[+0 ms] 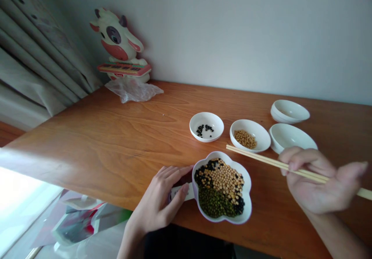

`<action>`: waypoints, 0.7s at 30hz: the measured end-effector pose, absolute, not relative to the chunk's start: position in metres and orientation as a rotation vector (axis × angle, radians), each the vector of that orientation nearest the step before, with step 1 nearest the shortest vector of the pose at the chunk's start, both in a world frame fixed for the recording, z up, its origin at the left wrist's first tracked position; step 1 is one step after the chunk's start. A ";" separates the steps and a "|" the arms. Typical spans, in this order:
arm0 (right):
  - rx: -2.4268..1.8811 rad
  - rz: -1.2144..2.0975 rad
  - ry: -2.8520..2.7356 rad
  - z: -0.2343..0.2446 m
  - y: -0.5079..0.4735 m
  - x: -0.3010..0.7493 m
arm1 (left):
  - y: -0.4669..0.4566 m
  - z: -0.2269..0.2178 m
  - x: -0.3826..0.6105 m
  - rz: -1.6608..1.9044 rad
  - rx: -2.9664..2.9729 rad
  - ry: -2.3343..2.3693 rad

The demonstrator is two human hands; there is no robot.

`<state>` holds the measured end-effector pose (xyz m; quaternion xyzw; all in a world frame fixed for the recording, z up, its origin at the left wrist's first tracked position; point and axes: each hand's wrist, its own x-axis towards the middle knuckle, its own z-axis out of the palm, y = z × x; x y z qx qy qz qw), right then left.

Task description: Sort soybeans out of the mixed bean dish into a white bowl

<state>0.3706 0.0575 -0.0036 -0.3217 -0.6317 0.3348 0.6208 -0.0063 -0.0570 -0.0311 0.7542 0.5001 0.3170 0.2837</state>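
My left hand (161, 195) is closed around the short handle of a white, scallop-edged scoop (247, 189) that rests near the table's front edge. Inside it lie yellow soybeans (228, 175), green mung beans (213, 202) and black beans (240, 206). Held in my right hand (316, 177) is a pair of wooden chopsticks (258, 157). Their tips are together just above the scoop, with nothing visible between them. Behind the scoop, one white bowl (213, 120) holds some black beans, and another white bowl (263, 135) contains soybeans.
Two more white bowls (293, 137) stand at the right, one behind the other. A toy cow with a keyboard (123, 45) and a crumpled plastic bag (135, 90) occupy the back left corner, beside a grey curtain (35, 57). The wooden table (116, 142) meets a plain wall.
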 end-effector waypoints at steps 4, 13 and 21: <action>-0.751 0.957 -1.609 -0.002 0.040 0.354 | -0.057 -0.030 -0.005 0.853 2.017 1.338; -0.718 1.027 -1.826 -0.004 0.036 0.345 | -0.057 -0.028 -0.002 0.869 2.007 1.338; -0.688 1.032 -1.889 -0.010 0.032 0.335 | -0.056 -0.028 -0.002 0.900 2.021 1.321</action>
